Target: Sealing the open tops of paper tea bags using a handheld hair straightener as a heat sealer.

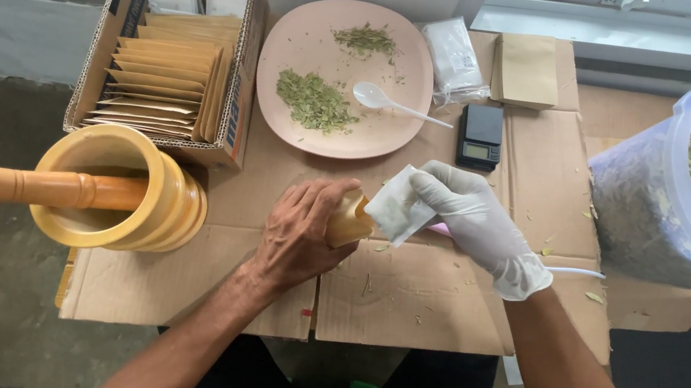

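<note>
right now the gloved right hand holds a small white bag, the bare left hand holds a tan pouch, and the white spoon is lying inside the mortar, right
Not quite. The white spoon lies on the pink plate, beside the crushed leaves, not in the mortar; that holds a wooden pestle. The head view shows this. The rest stands: the gloved right hand holds the small white bag, and the bare left hand holds the tan pouch.

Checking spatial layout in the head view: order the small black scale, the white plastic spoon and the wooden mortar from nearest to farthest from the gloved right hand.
From the right hand:
1. Small black scale, just above it.
2. White plastic spoon, up-left, on the pink plate.
3. Wooden mortar, far left, beyond the left hand.
</note>
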